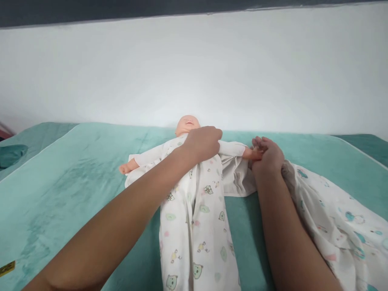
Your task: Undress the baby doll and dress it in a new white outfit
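A baby doll [188,123] lies on its back with its head toward the wall and both arms spread. It wears white trousers [201,234] printed with bears and a white long-sleeved top. My left hand [204,141] is closed over the doll's chest and shoulder; what its fingers hold is hidden. My right hand [268,153] is around the doll's hand [253,153], at the end of the outstretched arm on the right. A plain white cloth flap [238,178] spreads beneath that arm. The doll's other hand [129,165] lies free at the left.
A printed white cloth [339,222] lies crumpled at the right, beside my right forearm. Under everything is a teal bed cover [75,194]. A white wall [194,68] rises behind the doll, and a yellow-black label [7,268] shows at lower left.
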`<act>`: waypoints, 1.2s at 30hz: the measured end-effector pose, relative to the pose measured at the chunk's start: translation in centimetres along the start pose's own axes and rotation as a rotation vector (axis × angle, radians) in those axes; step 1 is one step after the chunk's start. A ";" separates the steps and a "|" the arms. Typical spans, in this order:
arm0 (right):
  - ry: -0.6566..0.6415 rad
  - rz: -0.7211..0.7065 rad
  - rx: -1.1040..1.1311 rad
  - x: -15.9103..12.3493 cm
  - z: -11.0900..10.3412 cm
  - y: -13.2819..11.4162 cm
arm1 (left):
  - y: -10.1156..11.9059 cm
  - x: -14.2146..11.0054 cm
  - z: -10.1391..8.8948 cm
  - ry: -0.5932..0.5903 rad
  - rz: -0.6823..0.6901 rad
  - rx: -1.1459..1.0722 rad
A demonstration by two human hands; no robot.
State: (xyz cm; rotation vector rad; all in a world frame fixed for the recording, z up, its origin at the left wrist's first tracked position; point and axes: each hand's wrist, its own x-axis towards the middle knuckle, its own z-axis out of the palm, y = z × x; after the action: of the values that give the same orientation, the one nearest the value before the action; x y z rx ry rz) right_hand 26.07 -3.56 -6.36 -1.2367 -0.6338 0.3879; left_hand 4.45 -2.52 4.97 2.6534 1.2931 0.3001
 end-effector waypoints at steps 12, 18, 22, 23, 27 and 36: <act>-0.791 -0.323 -0.493 -8.3 5.6 -5.2 | -8.3 -10.0 5.1 0.520 -0.312 -0.641; -0.920 -0.205 -0.501 -7.9 5.1 -5.2 | -8.9 -10.2 4.2 0.360 -0.247 -0.722; -0.932 -0.224 -0.484 -7.7 5.2 -5.1 | -9.0 -10.4 4.0 0.357 -0.244 -0.728; -0.919 -0.239 -0.470 -7.8 5.3 -5.1 | -8.9 -10.4 4.1 0.368 -0.239 -0.722; -0.798 -0.325 -0.407 -8.3 5.4 -5.5 | -8.8 -10.5 4.2 0.425 -0.188 -0.655; -0.670 -0.054 -0.206 -10.3 3.8 -5.5 | -8.9 -11.0 4.2 0.457 -0.201 -0.608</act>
State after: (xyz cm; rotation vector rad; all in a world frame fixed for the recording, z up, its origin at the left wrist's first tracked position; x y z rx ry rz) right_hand 15.38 -8.45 -2.78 -1.2775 -1.3017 0.7160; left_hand -7.83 -6.12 -2.41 1.9849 1.2960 1.1155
